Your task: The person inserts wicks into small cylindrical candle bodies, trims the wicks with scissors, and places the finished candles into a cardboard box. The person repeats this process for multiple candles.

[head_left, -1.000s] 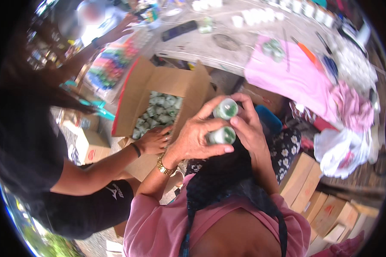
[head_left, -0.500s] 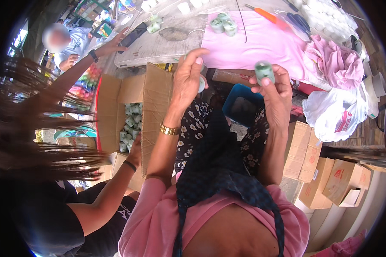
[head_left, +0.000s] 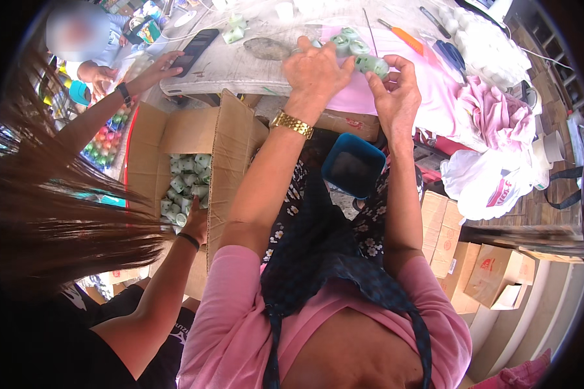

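Both my hands are at the near edge of the pink cloth on the table. My right hand is closed, with thumb and fingers around a small green-and-white cup. It sits right beside a cluster of similar cups on the cloth. My left hand, with a gold watch at its wrist, reaches over the table left of that cluster. Its fingers curl downward by a pale green cup and seem to grip it, though the back of the hand hides most of the hold.
Left of me, a co-worker's hand reaches into a cardboard box of similar cups. Another hand touches a black phone. A flat stone, orange-handled tool and dark scissors lie on the table. A blue bin stands below.
Both hands have moved forward over the table; the right brought its cup from above the cloth's edge to the cluster. The left hand has moved right and turned its back up.
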Available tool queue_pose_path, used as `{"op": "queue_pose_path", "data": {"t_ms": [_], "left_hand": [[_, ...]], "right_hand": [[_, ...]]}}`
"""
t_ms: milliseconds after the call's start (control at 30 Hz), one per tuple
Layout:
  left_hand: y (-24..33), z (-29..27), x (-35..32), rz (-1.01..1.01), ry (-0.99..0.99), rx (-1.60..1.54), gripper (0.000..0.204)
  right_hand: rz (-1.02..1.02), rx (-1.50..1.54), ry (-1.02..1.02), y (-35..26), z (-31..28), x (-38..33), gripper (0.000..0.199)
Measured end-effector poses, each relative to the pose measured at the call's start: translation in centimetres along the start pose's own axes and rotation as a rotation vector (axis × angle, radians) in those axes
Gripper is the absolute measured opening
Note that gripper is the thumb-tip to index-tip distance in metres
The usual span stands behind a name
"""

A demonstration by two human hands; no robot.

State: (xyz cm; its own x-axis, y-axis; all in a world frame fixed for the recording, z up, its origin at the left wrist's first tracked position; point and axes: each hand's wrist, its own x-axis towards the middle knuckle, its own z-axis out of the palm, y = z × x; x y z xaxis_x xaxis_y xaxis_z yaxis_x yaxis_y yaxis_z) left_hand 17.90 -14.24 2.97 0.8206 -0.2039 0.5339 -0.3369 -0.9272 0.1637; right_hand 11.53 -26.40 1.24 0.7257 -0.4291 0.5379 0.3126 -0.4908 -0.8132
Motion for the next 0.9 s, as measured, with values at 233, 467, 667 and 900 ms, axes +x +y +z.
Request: {"op": "queue_pose_path", "data": {"t_ms": [233,467,667,900], "left_hand": [[-0.2,1.0,-0.5,-0.019,0.03,-0.124,0.022],[-1.0,1.6,-1.2,0.064,0.28,-0.15,0.011],[-0.7,1.5,-0.7,0.087,0.229,-0.145,0.01],[-1.6,2.0,-1.0,0.099,0.256,-0.161,0.006]], "right_hand": [[-0.248,-0.145,-0.036,0.6,1.6,0.4,0.037],[-0.265,-0.073,-0.14,1.3,2.2,0.4,0.033],[-0.551,-0.274,-0.027,2.2,3.6,1.7,0.029],[-0.612,-0.321,-0.077,1.5,3.3,2.9,0.034]]}}
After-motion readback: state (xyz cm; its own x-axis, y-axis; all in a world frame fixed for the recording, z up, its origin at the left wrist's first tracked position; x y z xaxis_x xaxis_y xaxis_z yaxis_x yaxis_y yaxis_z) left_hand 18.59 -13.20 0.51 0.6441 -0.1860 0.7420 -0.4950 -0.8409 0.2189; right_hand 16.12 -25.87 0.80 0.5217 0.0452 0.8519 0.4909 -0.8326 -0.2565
